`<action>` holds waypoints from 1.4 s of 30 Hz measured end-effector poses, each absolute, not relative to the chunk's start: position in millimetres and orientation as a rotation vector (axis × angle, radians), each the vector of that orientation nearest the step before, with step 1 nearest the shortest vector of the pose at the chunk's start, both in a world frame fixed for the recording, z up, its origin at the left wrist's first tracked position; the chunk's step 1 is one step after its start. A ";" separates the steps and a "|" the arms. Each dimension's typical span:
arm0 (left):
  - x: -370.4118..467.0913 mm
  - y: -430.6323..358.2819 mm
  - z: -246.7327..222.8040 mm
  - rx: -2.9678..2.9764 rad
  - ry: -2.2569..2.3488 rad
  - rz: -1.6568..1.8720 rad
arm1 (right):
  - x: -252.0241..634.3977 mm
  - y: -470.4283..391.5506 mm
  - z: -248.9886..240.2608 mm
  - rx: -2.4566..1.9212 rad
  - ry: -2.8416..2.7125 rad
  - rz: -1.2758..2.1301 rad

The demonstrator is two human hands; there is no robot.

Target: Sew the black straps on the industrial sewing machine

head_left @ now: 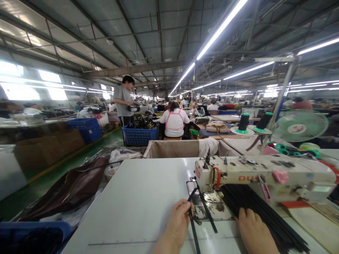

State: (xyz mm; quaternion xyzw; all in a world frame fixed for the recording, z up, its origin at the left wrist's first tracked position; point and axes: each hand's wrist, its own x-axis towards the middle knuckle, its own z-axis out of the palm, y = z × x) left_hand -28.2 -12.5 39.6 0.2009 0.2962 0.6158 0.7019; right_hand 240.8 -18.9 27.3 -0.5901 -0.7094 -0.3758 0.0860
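My left hand (177, 224) pinches a narrow black strap (193, 225) at the front of the white table (137, 197), just left of the needle plate. The strap runs up to the presser foot of a cream sewing machine (265, 174). A second black strap (208, 215) slants away from the foot toward me. My right hand (255, 231) lies flat on a bundle of long black strips (267, 215) that passes under the machine's arm.
Brown leather pieces (71, 187) lie in plastic at the table's left. A blue crate (31, 236) sits at the near left. Thread cones (243, 122) and a green fan (300, 127) stand behind the machine. A standing person (124, 100) and a seated person (174, 121) work by a blue basket (140, 135).
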 end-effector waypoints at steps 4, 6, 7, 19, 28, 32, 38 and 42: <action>-28.8 -12.2 41.4 0.442 0.656 1.388 | 244.8 -15.4 28.4 -1.708 -2.144 -1.110; -28.6 -12.1 42.4 0.444 0.654 1.395 | 243.6 -15.2 30.6 -1.691 -2.144 -1.088; -28.4 -11.9 42.8 0.442 0.656 1.397 | 242.4 -15.6 32.2 -1.672 -2.147 -1.084; -30.5 -11.6 41.1 0.457 0.665 1.406 | 229.3 -13.8 51.4 -1.766 -2.073 -1.016; -31.3 -12.6 43.5 0.462 0.672 1.396 | 228.9 -15.7 74.1 -1.764 -2.098 -0.939; -32.1 -13.7 44.9 0.472 0.670 1.384 | 231.9 -13.5 76.0 -1.911 -1.992 -0.351; -34.0 -13.5 42.9 0.467 0.676 1.373 | 218.8 -31.2 70.9 -1.743 -1.218 1.070; -33.3 -13.0 42.7 0.463 0.686 1.378 | 207.7 -49.6 73.3 -1.447 -0.831 1.406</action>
